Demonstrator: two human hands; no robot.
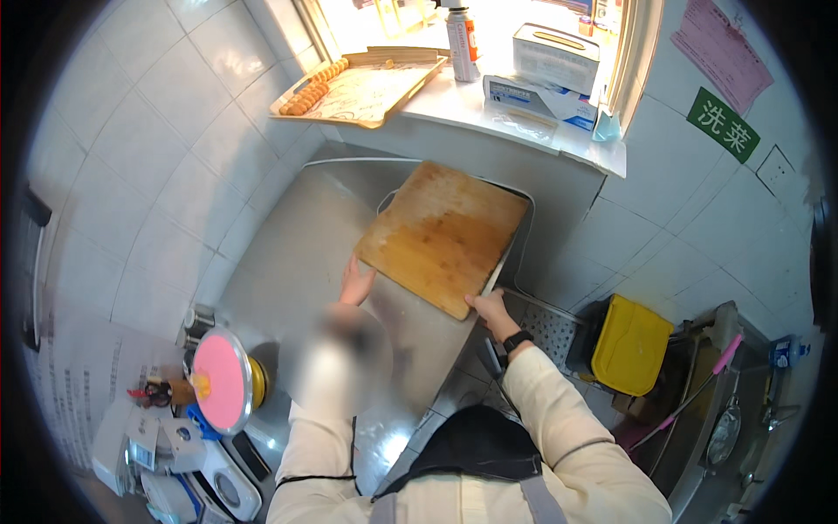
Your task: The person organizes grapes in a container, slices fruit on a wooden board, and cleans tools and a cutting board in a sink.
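A rectangular wooden cutting board (449,227), darker and damp-looking across its middle, is at the far right corner of the steel table (288,218). My left hand (355,283) grips its left near corner, the thumb up against the edge and the other fingers partly hidden. At the near right corner my right hand (491,311), a black watch on its wrist, is closed round the board, thumb on top. The board's underside is hidden, so whether it lies flat or is slightly raised I cannot tell.
On the window ledge stand a tray (358,103) of pastries, a spray can (463,44) and tissue boxes (556,57). A pink round turntable (221,381) and a white scale (229,485) are at left. A yellow-lidded bin (632,345) and a sink (724,432) are at right.
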